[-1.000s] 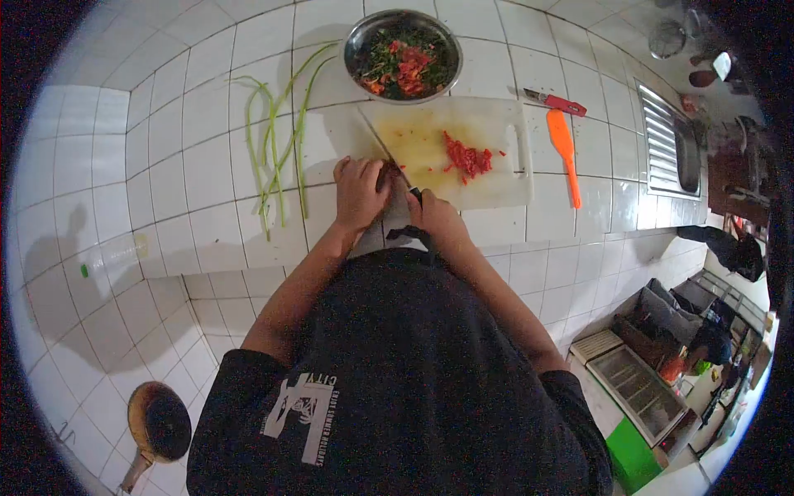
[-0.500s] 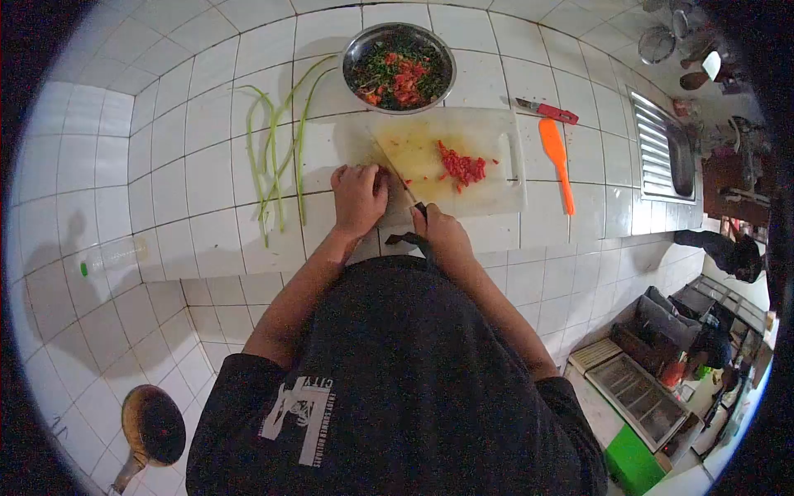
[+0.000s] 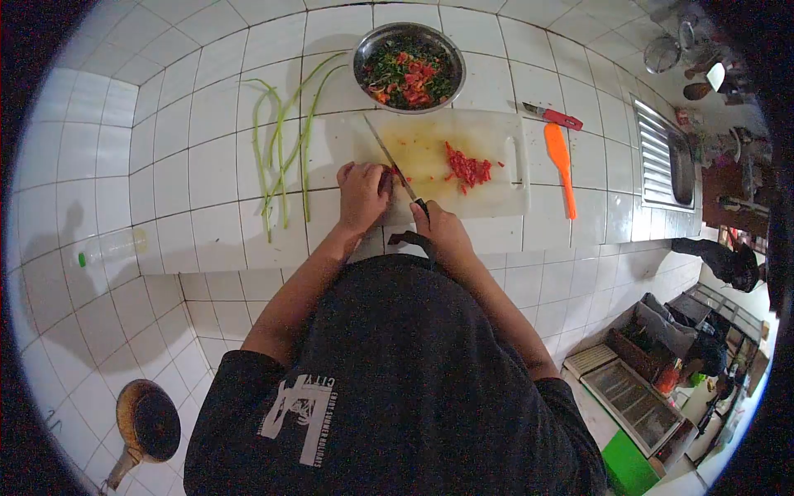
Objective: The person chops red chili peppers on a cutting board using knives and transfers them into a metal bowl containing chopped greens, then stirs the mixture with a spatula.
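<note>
My right hand (image 3: pixel 443 229) grips the dark handle of a kitchen knife (image 3: pixel 385 149), its long blade slanting up and left across the pale cutting board (image 3: pixel 496 136). Just left of the blade, my left hand (image 3: pixel 362 197) is closed with curled fingers around a red vegetable (image 3: pixel 393 171), mostly hidden under the fingertips. A few small red bits lie beside the blade. Right of the knife sits a pile of diced red vegetable (image 3: pixel 469 169). Beyond the board stands a metal bowl (image 3: pixel 357 80) of chopped greens topped with red pieces.
Long green stalks (image 3: pixel 282 153) lie on the tiled counter to the left. An orange spatula (image 3: pixel 559 157) and a red-handled cutter (image 3: pixel 556 116) rest right of the board. A sink (image 3: pixel 681 169) is farther right. A pan (image 3: pixel 150 420) hangs at lower left.
The knife blade has shifted slightly, and a little more red shows at my left fingertips. The whole view has moved slightly; both hands keep their grips.
</note>
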Demonstrator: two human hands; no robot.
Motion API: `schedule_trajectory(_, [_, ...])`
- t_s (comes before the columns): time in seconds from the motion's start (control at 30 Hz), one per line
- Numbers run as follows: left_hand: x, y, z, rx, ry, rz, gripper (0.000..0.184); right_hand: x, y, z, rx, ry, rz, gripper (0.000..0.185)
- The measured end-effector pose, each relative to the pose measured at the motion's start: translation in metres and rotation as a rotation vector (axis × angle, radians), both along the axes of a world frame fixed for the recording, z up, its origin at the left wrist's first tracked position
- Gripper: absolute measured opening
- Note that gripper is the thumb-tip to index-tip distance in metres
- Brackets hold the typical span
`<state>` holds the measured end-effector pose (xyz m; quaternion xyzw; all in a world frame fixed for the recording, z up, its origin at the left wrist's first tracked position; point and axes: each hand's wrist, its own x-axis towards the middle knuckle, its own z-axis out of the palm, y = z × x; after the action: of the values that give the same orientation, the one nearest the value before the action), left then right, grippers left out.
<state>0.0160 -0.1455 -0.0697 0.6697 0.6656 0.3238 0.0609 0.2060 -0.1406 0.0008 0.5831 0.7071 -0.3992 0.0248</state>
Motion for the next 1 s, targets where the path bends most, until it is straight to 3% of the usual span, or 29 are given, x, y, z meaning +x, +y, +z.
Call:
schedule_trajectory(0.17, [0.0,-0.001,0.005,-0.093,-0.009,-0.005,0.014,0.003,-0.002,-0.006,0.026,0.037,0.01,0.049])
schedule_trajectory(0.73, [-0.002,-0.002,0.001,-0.029,0.002,-0.016,0.017,-0.002,0.002,-0.009,0.023,-0.023,0.051,0.049])
schedule_trajectory(0.77, [-0.001,-0.002,0.001,-0.032,0.002,-0.016,0.017,0.003,-0.002,-0.033,0.12,-0.007,0.097,0.045])
schedule_trajectory(0.83, [0.001,-0.004,0.005,-0.019,0.004,0.011,0.02,-0.003,-0.004,-0.027,0.21,0.01,0.128,0.042])
schedule_trajectory(1.0, [-0.002,-0.001,-0.004,-0.047,0.043,-0.016,0.023,-0.009,0.006,-0.011,0.093,-0.046,0.01,0.05])
